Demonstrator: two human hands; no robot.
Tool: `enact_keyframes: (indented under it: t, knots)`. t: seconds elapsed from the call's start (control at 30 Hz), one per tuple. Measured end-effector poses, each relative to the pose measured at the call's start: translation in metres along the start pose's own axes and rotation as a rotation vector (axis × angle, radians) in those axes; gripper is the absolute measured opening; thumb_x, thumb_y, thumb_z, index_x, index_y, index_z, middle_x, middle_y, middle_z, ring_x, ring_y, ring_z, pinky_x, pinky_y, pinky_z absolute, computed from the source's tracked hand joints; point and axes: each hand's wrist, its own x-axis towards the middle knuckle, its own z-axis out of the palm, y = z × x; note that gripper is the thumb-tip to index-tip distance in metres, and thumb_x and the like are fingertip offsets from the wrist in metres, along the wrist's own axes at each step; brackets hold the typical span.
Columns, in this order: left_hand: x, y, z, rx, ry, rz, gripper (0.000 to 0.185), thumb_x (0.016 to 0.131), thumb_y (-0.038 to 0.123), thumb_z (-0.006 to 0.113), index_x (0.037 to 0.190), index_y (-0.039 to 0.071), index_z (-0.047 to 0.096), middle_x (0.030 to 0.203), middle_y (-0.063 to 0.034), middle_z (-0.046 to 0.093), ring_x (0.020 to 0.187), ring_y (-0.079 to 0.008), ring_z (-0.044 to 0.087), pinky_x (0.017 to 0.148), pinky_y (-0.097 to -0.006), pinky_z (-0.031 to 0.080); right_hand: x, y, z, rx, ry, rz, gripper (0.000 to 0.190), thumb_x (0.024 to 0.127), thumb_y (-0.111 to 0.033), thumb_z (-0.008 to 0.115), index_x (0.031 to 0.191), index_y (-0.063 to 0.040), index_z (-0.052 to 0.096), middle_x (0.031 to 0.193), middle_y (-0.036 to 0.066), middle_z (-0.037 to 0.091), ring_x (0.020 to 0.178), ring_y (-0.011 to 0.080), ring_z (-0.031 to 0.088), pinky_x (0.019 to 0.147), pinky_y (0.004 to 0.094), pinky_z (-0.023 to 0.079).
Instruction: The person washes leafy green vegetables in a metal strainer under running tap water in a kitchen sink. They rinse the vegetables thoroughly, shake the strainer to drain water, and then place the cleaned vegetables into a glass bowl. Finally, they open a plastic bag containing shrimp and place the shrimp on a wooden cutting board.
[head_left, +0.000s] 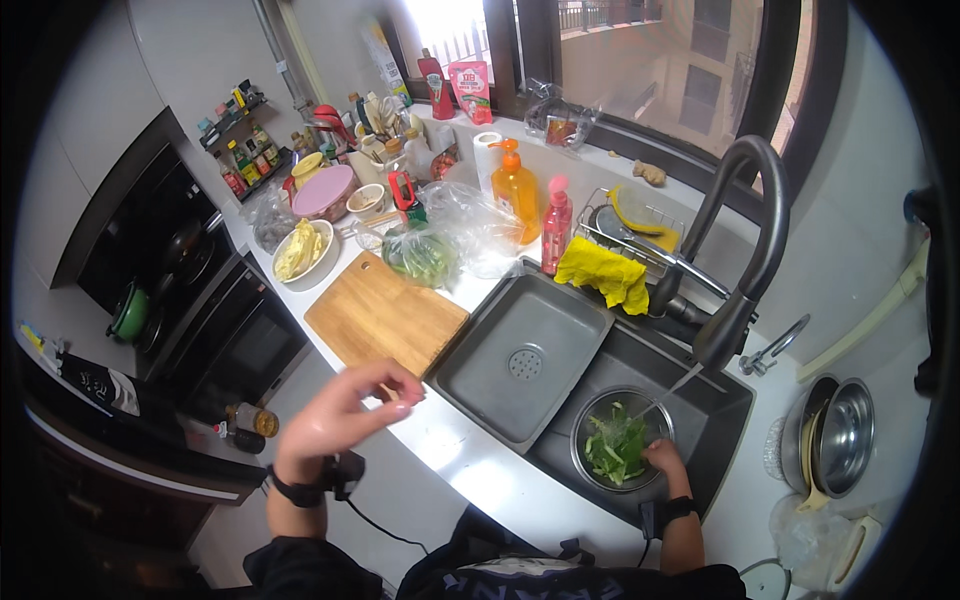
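Observation:
A metal bowl (576, 442) stands in the dark sink basin, with cut green leafy vegetables (616, 447) inside. Water runs into it from the dark gooseneck faucet (720, 330). My right hand (663, 455) is at the bowl's right side, its fingers by the leaves; whether they hold anything is hidden. My left hand (349, 409) is raised over the counter's front edge, near the wooden cutting board (386, 315), its fingers curved and apart with nothing held. A grey drain tray (525, 322) lies across the left part of the sink.
Left of the sink are a plastic bag of green vegetables (421, 255) and a white bowl of cabbage leaves (301, 255). Behind stand an orange pump bottle (516, 191), a pink pump bottle (556, 225) and a yellow cloth (604, 274). Metal bowls (846, 439) lean at the right wall.

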Motion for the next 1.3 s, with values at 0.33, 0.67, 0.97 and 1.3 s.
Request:
enact_keyframes:
  t: [0.33,0.67,0.97,1.3]
  knots:
    - [0.159,-0.01,-0.166,0.113,0.239,0.27,0.016,0.085,0.018,0.054,0.087,0.003,0.055,0.075,0.001,0.056,0.067,-0.0055,0.052,0.057,-0.0196,0.039,-0.03,0.026,-0.004,-0.016,0.156,0.146,0.022,0.069,-0.021,0.059,0.083,-0.005,0.065,0.087,0.016,0.063,0.085,0.0313,0.06,0.077,0.0375,0.047]
    - [0.416,-0.202,-0.164,0.894,0.635,0.262,0.013,0.075,0.015,0.053,0.078,0.004,0.058,0.079,-0.0155,0.057,0.074,-0.0319,0.058,0.064,-0.0431,0.046,-0.099,-0.051,-0.008,0.004,0.684,0.351,0.018,0.07,-0.017,0.059,0.081,-0.005,0.065,0.075,0.017,0.063,0.074,0.0331,0.062,0.072,0.0393,0.049]
    - [0.49,-0.263,-0.148,1.022,0.749,-0.003,0.029,0.073,0.012,0.059,0.098,0.005,0.047,0.09,-0.0143,0.054,0.077,-0.031,0.059,0.064,-0.0411,0.049,-0.126,-0.062,0.003,0.114,0.806,0.452,0.012,0.07,-0.012,0.059,0.079,-0.004,0.063,0.074,0.016,0.063,0.074,0.0319,0.061,0.072,0.0391,0.047]
    - [0.438,-0.208,-0.163,1.01,0.834,0.081,0.014,0.079,0.012,0.049,0.085,0.004,0.059,0.085,-0.0157,0.057,0.071,-0.0353,0.059,0.062,-0.0433,0.047,-0.122,-0.045,0.012,0.058,0.851,0.468,0.017,0.07,-0.012,0.061,0.085,-0.005,0.061,0.083,0.015,0.06,0.083,0.0328,0.056,0.076,0.0415,0.043]
